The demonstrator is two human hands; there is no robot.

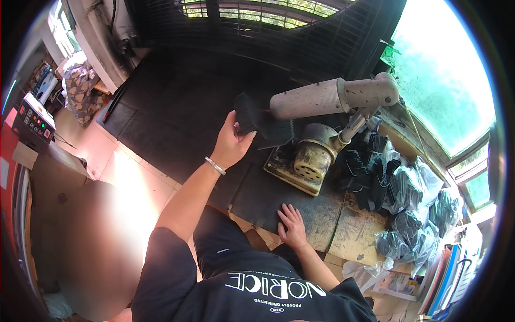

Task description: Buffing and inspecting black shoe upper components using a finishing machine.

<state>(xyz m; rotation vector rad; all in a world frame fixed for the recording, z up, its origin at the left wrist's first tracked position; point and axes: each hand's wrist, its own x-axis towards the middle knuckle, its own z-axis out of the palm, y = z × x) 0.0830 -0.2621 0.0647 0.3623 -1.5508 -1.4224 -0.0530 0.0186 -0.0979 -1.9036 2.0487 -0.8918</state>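
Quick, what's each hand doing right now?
Left hand: closed, holding a black ribbed block.
Right hand: open, resting on the dark tabletop.

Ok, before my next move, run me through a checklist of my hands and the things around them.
1. Grip: ok. The left hand is closed on the dark ribbed block.
2. Right hand away from that block: ok. It rests palm down on the dark worktop.
3. Gap between block and grey cylinder: cannot tell. They look close, but this angle hides any contact.
4. Yellowish base standing on the worktop: ok.
5. Plastic bags apart from both hands: ok. They are heaped at the right.
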